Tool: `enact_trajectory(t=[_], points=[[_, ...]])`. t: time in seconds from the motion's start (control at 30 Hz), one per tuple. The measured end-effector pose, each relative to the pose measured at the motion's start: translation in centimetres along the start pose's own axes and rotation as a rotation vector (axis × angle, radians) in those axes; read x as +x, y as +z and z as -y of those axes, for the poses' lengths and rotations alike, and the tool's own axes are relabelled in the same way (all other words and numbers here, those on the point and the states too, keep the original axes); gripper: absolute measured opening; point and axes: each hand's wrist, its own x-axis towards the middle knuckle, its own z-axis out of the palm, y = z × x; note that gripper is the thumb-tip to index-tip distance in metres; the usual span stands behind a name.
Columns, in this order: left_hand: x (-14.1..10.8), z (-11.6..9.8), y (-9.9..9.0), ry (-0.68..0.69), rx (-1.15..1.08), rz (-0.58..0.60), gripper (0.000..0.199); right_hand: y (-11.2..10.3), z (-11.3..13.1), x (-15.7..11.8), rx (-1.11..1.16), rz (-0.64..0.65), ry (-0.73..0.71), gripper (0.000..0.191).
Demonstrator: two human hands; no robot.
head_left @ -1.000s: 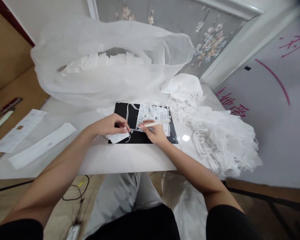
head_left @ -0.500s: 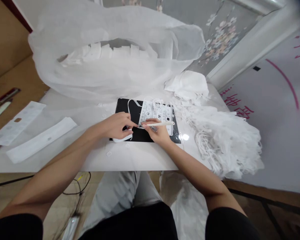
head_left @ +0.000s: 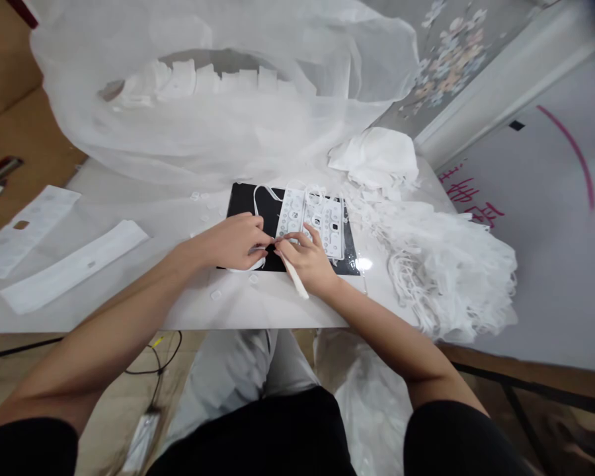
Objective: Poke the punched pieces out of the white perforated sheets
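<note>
Currently, both forearms reach in over the front edge of the tabletop (head_left: 188,316), and the hands meet low above the black mat (head_left: 242,196). The left hand (head_left: 242,240) is palm-down with its fingers bent toward the right; the right hand (head_left: 308,259) comes from the opposite side, a finger raised above the others. Half a second ago the white stick (head_left: 296,280) pointed toward the tabletop's right edge; now it is swung round, its free end toward the front edge. The right hand holds that stick, with thumb and forefinger close together near the left fingertips. Whether the left fingers are clamped on anything cannot be told, since the contact point is too small. Near the mat's right edge lie the patterned sheets (head_left: 290,207), reaching just beside the right fingers. A white cord (head_left: 256,194) arches over the mat's upper left part toward the left hand.
</note>
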Motion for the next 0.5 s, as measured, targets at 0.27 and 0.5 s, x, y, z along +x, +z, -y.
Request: enact_trajectory(t=[0.27,0.5], points=[[0.7,-0.6,0.0,-0.016,0.087,0.031,0.016,0.7,-1.2,0.2,-0.129,-0.103,-0.07,0.022],[0.6,-0.7,-0.3,-0.051,0.064,0.092,0.02,-3.5,-10.1,1.4,-0.274,-0.493,0.26,0.03]])
